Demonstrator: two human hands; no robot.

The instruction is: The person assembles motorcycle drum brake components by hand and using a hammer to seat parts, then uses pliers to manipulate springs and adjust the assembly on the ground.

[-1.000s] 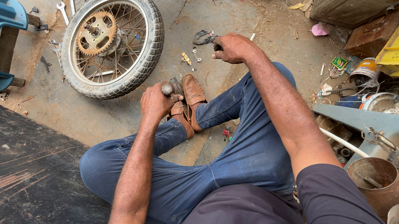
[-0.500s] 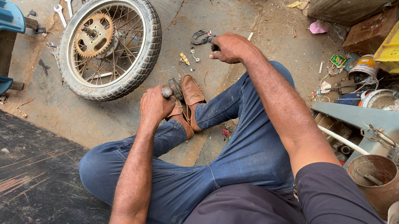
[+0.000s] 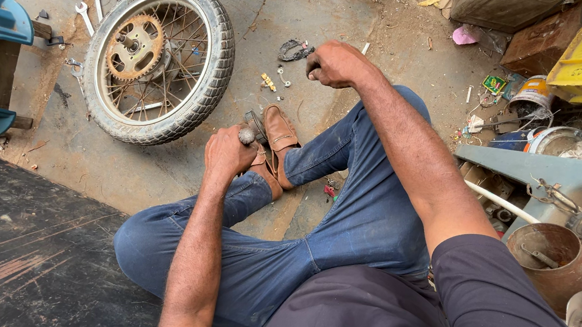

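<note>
Shifted slightly rightward since earlier: right hand (image 3: 338, 65), fist closed, contents not discernible, upper centre beside small metal parts (image 3: 292, 51) on the floor. Left hand (image 3: 228, 154) closed around a small grey metal piece (image 3: 245, 134), frame centre, by brown shoes (image 3: 278, 139). Spoked wheel (image 3: 158, 60) upper left.

We've got a dusty concrete floor (image 3: 367, 39) here, with a spoked wheel (image 3: 158, 60), wrenches (image 3: 91, 6) and small metal bits (image 3: 272, 78) lying on it.
</note>
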